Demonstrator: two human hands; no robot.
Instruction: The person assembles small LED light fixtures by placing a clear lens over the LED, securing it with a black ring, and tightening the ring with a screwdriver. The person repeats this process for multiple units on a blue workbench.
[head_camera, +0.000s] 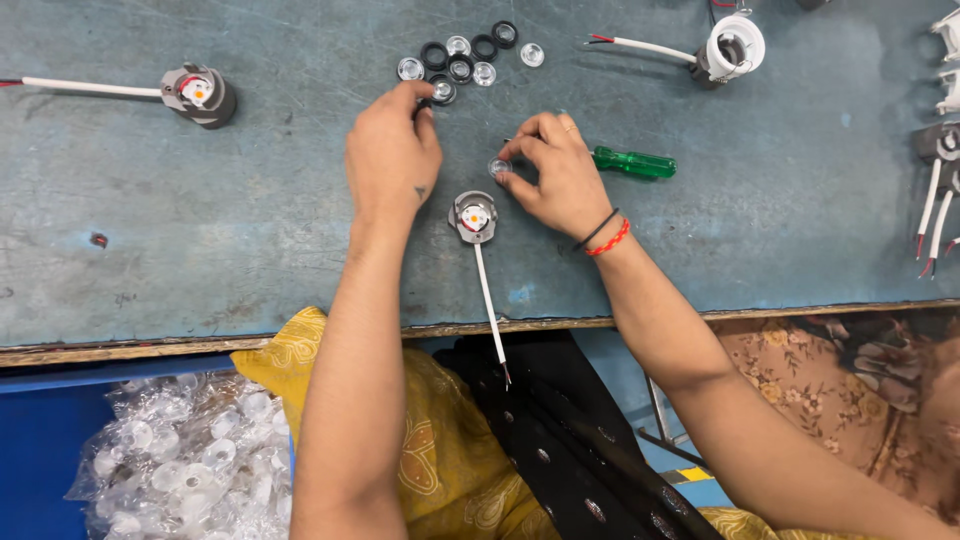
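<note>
My left hand (392, 152) reaches up the blue-grey table (200, 230) and pinches a black ring at the lower edge of a cluster of black rings and clear lenses (465, 58). In the fingertips of my right hand (558, 178) is a small clear lens (499, 166); a green-handled screwdriver (633, 162) lies under that hand. Between both hands sits a grey lamp module (473, 216) with an orange-white centre, its white wire (491, 310) trailing over the table's front edge.
Another grey module on a white wire (198, 93) lies at the far left. A white lamp holder (733, 47) with wires sits top right, and more wired parts (938, 190) line the right edge. A blue bin with bagged clear lenses (190, 450) stands lower left.
</note>
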